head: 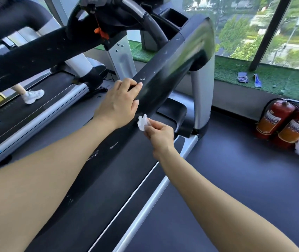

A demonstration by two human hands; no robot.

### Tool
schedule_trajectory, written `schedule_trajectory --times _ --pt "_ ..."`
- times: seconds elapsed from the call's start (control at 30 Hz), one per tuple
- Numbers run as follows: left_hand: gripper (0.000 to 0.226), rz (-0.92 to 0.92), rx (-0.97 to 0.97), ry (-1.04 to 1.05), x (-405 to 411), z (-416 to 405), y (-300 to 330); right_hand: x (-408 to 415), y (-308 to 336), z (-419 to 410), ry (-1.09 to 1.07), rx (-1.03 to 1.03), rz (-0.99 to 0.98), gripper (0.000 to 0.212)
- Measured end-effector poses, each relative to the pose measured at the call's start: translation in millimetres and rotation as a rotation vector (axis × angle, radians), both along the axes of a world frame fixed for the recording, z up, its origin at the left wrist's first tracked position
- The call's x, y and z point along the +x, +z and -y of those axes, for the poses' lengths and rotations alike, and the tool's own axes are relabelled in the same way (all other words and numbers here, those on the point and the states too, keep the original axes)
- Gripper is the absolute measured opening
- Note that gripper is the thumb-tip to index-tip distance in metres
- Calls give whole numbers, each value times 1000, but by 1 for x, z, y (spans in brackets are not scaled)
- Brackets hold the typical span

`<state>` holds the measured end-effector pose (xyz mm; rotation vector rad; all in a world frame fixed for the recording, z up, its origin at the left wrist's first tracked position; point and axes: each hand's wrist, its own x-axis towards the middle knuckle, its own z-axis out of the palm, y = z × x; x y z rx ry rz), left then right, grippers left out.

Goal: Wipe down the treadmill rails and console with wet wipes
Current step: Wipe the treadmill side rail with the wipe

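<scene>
Both forearms reach in: left hand point(118, 100) rests curled on the black rail point(165, 73), steadying it, while right hand point(158, 134) pinches a crumpled wipe point(142, 122) beside it for scrubbing.

Both bare forearms reach forward from the lower edge of the view. The left hand point(116, 101) lies palm down, its fingers bent over the black rail, thumb tip at the top. The right hand point(160, 134) is below it, fingers curled, pinching a small crumpled white wipe point(142, 122).
</scene>
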<state>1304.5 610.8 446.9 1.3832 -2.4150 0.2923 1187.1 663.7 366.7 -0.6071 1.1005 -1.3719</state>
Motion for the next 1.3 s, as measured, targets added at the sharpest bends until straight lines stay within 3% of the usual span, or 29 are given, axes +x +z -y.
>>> schedule_trajectory --times 0.17,0.33,0.5,0.6,0.67,0.8,0.87,0.97,1.17,1.23,1.3 --pt "37 5 -8 -152 -5 -14 9 -27 27 -24 -35 -26 -9 22" --pt "37 -392 452 -190 -28 -51 14 -49 46 -48 -19 -49 29 19" --pt "31 -887 854 -32 -42 -64 20 -63 58 -63 14 -95 -7 17" --pt "22 -938 1121 -47 -43 -73 15 -71 61 -67 -20 -87 -20 20" --pt "9 -979 1101 -55 -45 -74 8 -72 61 -68 -79 -59 -31 23" --pt "8 -930 846 127 -52 -71 0 -70 56 -71 -417 -58 -528 20" --pt "8 -858 735 157 -56 -70 -2 -59 56 -72 -378 -201 -617 19" --pt "11 -842 743 65 -64 -68 -7 -42 44 -62 -249 -227 -567 27" --pt "21 -805 934 47 -63 -42 -8 -49 25 -24 -268 -140 -296 20" --pt "26 -815 911 78 -64 -31 -4 -53 23 -4 -246 -109 -224 18" --pt "27 -656 739 83 -65 -22 6 -55 20 17 -304 -62 -148 13"
